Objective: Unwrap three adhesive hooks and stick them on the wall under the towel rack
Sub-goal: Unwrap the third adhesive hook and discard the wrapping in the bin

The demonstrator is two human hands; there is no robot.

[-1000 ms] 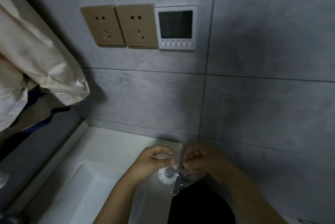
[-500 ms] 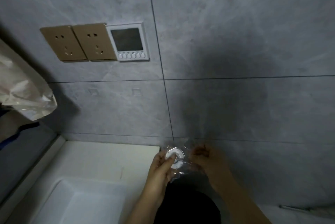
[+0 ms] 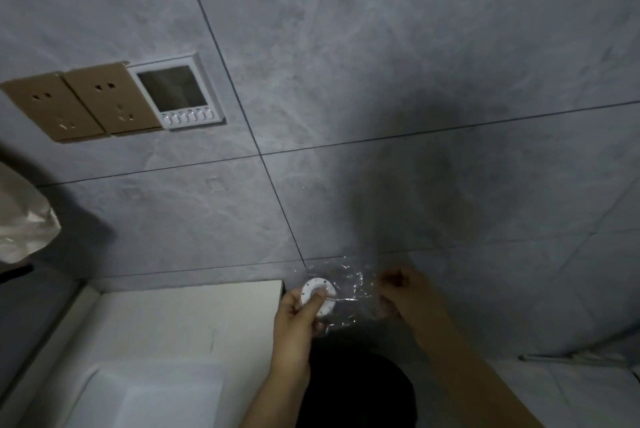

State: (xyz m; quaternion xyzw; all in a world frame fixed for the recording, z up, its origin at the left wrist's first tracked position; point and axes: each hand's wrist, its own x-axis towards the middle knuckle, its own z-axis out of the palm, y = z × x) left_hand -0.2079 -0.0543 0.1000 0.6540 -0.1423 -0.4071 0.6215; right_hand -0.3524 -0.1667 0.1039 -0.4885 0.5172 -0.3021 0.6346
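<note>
My left hand (image 3: pixel 298 318) pinches a round white adhesive hook (image 3: pixel 323 303), thumb across its face, low in the middle of the view. A crumpled clear plastic wrapper (image 3: pixel 351 292) spreads to the right of the hook. My right hand (image 3: pixel 407 299) grips the wrapper's right side. Both hands are held close in front of the grey tiled wall (image 3: pixel 381 98). On the wall tile below the sockets are two faint square marks (image 3: pixel 214 183), too dim to identify. No towel rack shows.
Two brown wall sockets (image 3: pixel 83 105) and a white control panel (image 3: pixel 176 91) sit at the upper left. A white sink counter (image 3: pixel 173 316) lies at the lower left. A pale plastic bag (image 3: pixel 24 216) hangs at the left edge. A dark garment (image 3: pixel 360 389) is below the hands.
The view has swung right and up, shifting the sockets and bag leftward. The hands have moved apart, and the wrapper is now stretched out to the right of the hook.
</note>
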